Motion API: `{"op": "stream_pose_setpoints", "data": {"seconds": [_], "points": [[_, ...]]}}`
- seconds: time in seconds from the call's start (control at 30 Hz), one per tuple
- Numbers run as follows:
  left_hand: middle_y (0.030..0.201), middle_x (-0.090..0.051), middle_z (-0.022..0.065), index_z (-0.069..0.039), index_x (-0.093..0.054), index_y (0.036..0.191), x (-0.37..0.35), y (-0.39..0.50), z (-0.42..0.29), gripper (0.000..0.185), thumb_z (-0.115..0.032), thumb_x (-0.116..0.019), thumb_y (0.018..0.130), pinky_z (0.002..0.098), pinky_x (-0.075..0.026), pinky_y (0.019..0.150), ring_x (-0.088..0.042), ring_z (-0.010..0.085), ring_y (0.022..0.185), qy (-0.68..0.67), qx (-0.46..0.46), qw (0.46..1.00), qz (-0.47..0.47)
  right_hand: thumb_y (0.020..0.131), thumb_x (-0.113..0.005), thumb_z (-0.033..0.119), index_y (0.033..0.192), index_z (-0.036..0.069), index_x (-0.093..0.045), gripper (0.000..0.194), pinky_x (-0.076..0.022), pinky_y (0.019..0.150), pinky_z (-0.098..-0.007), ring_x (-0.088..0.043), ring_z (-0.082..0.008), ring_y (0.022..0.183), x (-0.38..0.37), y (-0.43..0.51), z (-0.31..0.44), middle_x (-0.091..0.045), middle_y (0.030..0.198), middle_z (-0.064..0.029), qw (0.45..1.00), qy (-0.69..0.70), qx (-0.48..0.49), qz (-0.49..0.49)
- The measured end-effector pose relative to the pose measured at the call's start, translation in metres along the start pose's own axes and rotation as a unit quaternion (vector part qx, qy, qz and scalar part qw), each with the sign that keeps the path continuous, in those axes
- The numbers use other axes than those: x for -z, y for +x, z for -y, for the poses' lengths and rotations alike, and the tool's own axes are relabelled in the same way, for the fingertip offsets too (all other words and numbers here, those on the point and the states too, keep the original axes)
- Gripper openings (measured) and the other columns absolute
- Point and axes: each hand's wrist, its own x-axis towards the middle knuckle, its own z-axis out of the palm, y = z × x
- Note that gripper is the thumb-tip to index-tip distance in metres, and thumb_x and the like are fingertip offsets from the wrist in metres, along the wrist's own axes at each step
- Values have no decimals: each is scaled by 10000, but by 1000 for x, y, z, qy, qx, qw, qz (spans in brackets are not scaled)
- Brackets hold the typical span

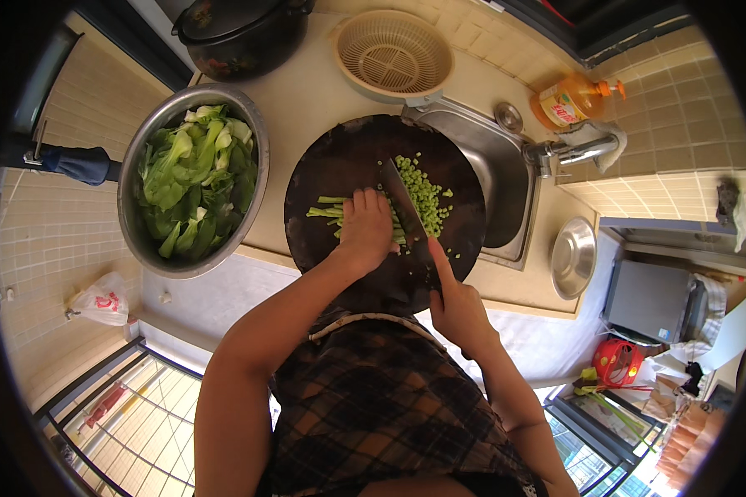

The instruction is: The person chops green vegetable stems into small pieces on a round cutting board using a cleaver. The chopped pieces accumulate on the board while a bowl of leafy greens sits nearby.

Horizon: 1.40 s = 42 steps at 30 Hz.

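Observation:
A round dark chopping board (323,149) lies before me on the counter, partly over the sink. My left hand (368,231) presses down on a bunch of long green bean pods or stems (324,212), whose uncut ends stick out to the left. My right hand (463,307) holds a broad-bladed kitchen knife (405,197), the forefinger laid along the blade. The blade stands slantwise just right of my left hand's fingers. A heap of small chopped green pieces (424,191) lies on the board at the blade's right side. The knife's handle is mostly hidden in my right hand.
A metal basin (256,205) of leafy greens (189,174) stands left. Behind are a black lidded pot (242,40) and a beige plastic colander (393,56). To the right are the steel sink (503,205), faucet (572,150), orange pump bottle (569,102) and a metal bowl (574,258).

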Motion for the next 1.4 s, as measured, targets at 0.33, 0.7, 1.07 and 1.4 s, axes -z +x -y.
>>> {"op": "stream_pose_setpoints", "data": {"seconds": [0.33, 0.7, 1.07, 1.4], "points": [[1198, -455, 220, 114, -443, 1223, 6, 0, -4, 883, -374, -879, 631, 456, -380, 968, -445, 369, 1143, 4, 1, 999, 38, 795, -534, -37, 1551, 138, -151, 866, -483, 593, -531, -612, -421, 593, -37, 41, -6, -604, 643, -232, 996, -42, 36, -65], [1237, -458, 219, 120, -361, 1333, 17, -1, 0, 1079, -420, -908, 574, 462, -387, 989, -455, 372, 1164, 4, -19, 1000, 18, 781, -538, -42, 1550, 130, -156, 876, -488, 556, -530, -605, -420, 565, -43, 10, -30, -580, 589, -221, 993, -43, 58, -89], [1430, -364, 267, 94, -204, 1455, 34, 1, -2, 1298, -530, -890, 547, 572, -249, 1134, -316, 410, 1372, 0, 25, 994, 102, 719, -576, -63, 1563, 262, -162, 995, -529, 560, -490, -632, -395, 570, -49, 8, -34, -596, 622, -208, 991, -11, 60, -123], [1492, -290, 283, 101, -173, 1467, 31, -14, 4, 1285, -618, -814, 616, 591, -191, 1152, -245, 410, 1424, 68, 26, 993, 93, 770, -564, -35, 1553, 171, -163, 903, -505, 553, -516, -617, -401, 563, -44, 9, -35, -598, 607, -208, 990, -24, 70, -119]]}}
